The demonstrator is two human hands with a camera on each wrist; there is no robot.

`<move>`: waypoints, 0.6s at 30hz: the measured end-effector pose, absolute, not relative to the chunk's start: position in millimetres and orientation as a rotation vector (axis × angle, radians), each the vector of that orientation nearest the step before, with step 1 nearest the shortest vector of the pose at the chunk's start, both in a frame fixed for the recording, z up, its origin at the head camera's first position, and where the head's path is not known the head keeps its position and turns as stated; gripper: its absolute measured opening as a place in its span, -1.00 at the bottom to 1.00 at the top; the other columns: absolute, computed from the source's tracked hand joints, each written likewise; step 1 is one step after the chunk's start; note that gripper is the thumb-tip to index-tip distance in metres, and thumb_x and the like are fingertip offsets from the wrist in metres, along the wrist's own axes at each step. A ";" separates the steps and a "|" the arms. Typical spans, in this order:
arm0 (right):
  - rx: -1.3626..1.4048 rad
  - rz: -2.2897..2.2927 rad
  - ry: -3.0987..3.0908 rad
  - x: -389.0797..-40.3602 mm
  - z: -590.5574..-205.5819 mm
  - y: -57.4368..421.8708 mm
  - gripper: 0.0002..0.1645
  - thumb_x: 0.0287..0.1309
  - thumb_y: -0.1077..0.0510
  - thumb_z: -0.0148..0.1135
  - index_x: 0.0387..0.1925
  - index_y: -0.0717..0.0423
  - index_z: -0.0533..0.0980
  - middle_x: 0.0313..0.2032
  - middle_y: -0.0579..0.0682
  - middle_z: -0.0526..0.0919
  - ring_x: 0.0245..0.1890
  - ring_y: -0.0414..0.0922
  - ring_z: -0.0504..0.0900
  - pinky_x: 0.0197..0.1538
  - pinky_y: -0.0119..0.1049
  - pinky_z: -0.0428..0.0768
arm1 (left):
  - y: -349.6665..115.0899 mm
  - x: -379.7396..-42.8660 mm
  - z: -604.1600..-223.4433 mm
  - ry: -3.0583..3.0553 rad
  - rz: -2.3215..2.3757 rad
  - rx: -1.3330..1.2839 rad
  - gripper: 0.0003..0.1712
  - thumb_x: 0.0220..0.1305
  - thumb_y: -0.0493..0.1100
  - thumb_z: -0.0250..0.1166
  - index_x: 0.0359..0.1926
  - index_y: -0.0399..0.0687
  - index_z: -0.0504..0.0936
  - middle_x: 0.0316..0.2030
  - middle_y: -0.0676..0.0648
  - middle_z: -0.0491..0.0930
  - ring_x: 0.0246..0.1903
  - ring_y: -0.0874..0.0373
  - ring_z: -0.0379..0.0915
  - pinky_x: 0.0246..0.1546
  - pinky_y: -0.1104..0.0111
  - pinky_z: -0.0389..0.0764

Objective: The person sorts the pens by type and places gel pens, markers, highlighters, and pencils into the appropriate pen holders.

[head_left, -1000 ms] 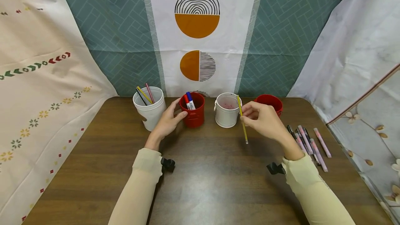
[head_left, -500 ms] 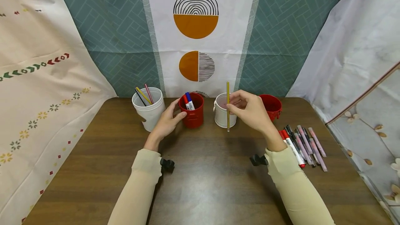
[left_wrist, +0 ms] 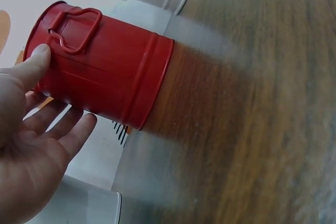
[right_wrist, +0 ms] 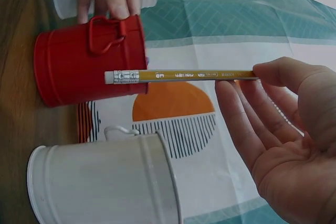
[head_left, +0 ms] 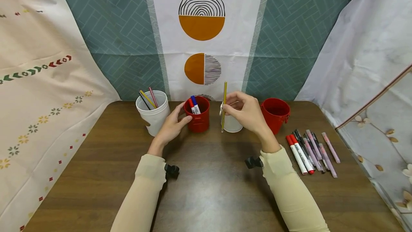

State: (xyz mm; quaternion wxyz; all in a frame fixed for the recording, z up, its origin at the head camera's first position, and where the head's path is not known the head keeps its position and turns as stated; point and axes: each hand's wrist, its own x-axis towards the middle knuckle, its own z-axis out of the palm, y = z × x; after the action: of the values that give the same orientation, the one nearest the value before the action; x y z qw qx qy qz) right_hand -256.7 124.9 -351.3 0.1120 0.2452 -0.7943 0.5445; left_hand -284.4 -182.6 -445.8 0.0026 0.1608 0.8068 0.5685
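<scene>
My left hand (head_left: 171, 124) grips a small red bucket (head_left: 198, 124), thumb near the rim and fingers round its side. Inside that bucket stand a red-capped and a blue-capped marker (head_left: 195, 105). In my right hand (head_left: 246, 113) a yellow pencil (right_wrist: 178, 75) is pinched between thumb and fingertips. The pencil stands upright with its eraser end down, in front of the left edge of a white bucket (head_left: 232, 126). The right wrist view shows the eraser (right_wrist: 109, 77) outside and above the white bucket, level with the red bucket's upper part. My right hand hides the white bucket's mouth.
At the left a white cup (head_left: 156, 121) holds several pencils. A second red bucket (head_left: 275, 115) stands right of my right hand. Red-capped markers (head_left: 300, 155) and several pink and black pens (head_left: 317, 149) lie on the table's right side, with patterned cloth (head_left: 283, 46) behind.
My right hand has moved left with the pencil, from the white bucket's right side to its left edge, and the pencil has turned more upright. My left hand stays on the red bucket.
</scene>
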 end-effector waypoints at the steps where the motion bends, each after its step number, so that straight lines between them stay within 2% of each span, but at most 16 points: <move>1: 0.720 1.605 -2.330 -256.6 -351.7 124.2 -0.77 0.27 0.27 0.49 -0.06 0.17 0.68 -0.22 0.07 0.79 -0.30 0.09 0.82 -0.21 -0.31 0.78 | -182.4 -284.3 -445.5 2.531 1.780 0.505 -0.19 0.55 -0.10 0.30 0.66 0.08 0.16 0.57 -0.13 0.28 0.54 -0.15 0.23 0.53 -0.06 0.30; 6: 0.722 1.631 -2.328 -256.0 -353.0 121.6 -0.77 0.28 0.28 0.48 -0.06 0.18 0.66 -0.22 0.09 0.79 -0.28 0.23 0.80 -0.22 -0.32 0.77 | -181.7 -283.3 -440.2 2.545 1.762 0.532 -0.16 0.55 -0.11 0.30 0.68 0.05 0.12 0.59 -0.12 0.24 0.54 -0.12 0.24 0.53 -0.01 0.31; 10: 0.727 1.614 -2.348 -254.7 -352.7 120.2 -0.77 0.29 0.26 0.47 -0.05 0.17 0.66 -0.22 0.08 0.79 -0.30 0.13 0.81 -0.22 -0.33 0.76 | -181.9 -280.3 -430.9 2.565 1.738 0.555 -0.10 0.54 -0.14 0.30 0.71 -0.06 0.03 0.64 -0.16 0.14 0.58 -0.15 0.17 0.54 -0.01 0.28; 15: 0.732 1.607 -2.360 -254.3 -352.9 119.7 -0.78 0.29 0.26 0.47 -0.05 0.17 0.66 -0.22 0.07 0.79 -0.32 0.05 0.81 -0.22 -0.33 0.77 | -181.5 -273.9 -415.5 2.585 1.714 0.579 -0.05 0.53 -0.14 0.31 0.72 -0.06 -0.03 0.66 -0.15 0.09 0.62 -0.09 0.07 0.56 0.01 0.23; 18: 0.734 1.610 -2.367 -254.0 -353.1 119.1 -0.78 0.29 0.27 0.47 -0.06 0.15 0.66 -0.22 0.06 0.79 -0.34 0.03 0.81 -0.22 -0.31 0.77 | -182.0 -268.9 -405.0 2.584 1.718 0.600 -0.05 0.52 -0.14 0.32 0.72 -0.04 -0.01 0.65 -0.15 0.12 0.62 -0.09 0.09 0.56 0.02 0.23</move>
State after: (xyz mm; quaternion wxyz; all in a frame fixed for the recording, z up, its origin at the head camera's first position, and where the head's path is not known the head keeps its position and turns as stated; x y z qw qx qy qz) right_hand -254.0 119.1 -353.1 0.0932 0.2472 -0.7975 0.5424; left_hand -268.9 -182.0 -405.0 -0.0093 0.1898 0.8175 0.5436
